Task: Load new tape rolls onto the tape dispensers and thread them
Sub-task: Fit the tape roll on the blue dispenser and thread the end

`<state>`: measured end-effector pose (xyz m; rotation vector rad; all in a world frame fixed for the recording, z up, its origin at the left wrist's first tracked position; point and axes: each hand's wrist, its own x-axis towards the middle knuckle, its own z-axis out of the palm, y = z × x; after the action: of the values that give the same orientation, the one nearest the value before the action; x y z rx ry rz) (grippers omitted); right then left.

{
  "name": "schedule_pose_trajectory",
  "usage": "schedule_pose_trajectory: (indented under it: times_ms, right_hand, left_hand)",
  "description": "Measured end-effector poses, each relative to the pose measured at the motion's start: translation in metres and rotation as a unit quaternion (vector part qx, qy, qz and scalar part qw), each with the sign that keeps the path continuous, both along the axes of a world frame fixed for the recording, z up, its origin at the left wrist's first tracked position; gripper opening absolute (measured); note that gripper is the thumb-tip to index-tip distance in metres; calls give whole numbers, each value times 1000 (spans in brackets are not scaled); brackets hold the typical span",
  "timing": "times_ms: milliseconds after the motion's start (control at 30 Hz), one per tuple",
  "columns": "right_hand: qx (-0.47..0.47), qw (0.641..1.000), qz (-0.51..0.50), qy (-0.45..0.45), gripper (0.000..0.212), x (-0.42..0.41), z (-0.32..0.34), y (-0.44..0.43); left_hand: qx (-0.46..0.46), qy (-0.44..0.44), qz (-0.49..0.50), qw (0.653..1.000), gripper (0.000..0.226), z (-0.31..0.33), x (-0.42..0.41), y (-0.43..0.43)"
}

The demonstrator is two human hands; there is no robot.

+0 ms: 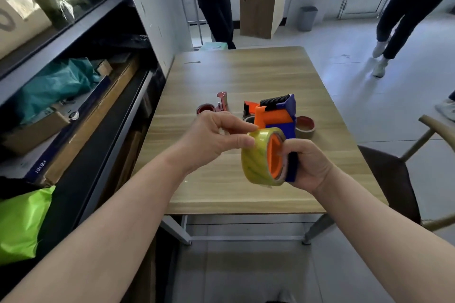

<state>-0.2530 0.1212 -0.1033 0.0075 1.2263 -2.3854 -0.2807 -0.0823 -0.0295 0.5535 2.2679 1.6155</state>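
Observation:
A blue and orange tape dispenser [277, 115] is held up over the wooden table [246, 76], with a yellowish clear tape roll [256, 162] seated on its orange hub. My right hand [307, 165] grips the dispenser's blue handle from the right. My left hand [216, 138] pinches the top edge of the roll between thumb and forefinger. A red metal dispenser [221, 103] lies on the table behind my left hand, next to a red-cored tape roll [205, 109]. Another tape roll [305, 126] lies to the right of the held dispenser.
A dark shelving unit [81, 81] with boxes and bags runs along the left. A chair [394, 174] stands at the table's right. Two people stand beyond the table, one [216, 0] handling stacked cardboard boxes [258, 0], another [406, 7] at the right.

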Motion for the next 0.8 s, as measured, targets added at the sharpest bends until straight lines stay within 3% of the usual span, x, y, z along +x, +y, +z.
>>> schedule_pose_trajectory:
  times_ms: [100,267,400,567,700,800]
  right_hand:
    - [-10,1000,21,2,62,-1,1,0]
    - [-72,997,-24,-16,51,-2,4,2]
    - [-115,993,-1,-29,99,-5,8,4]
    - [-106,994,21,-33,102,-3,9,1]
    - [-114,992,-2,-61,98,1,13,-1]
    - [-101,993,-39,-53,69,4,18,0]
  left_hand:
    - [3,13,24,1000,6,1,-1,7]
    - [31,-39,35,998,20,-2,-2,7]
    - [90,-75,35,992,22,-4,2,4]
    - [93,-49,51,993,19,5,8,14]
    - [83,-13,50,995,16,12,13,20]
    - [21,24,28,999,38,13,15,20]
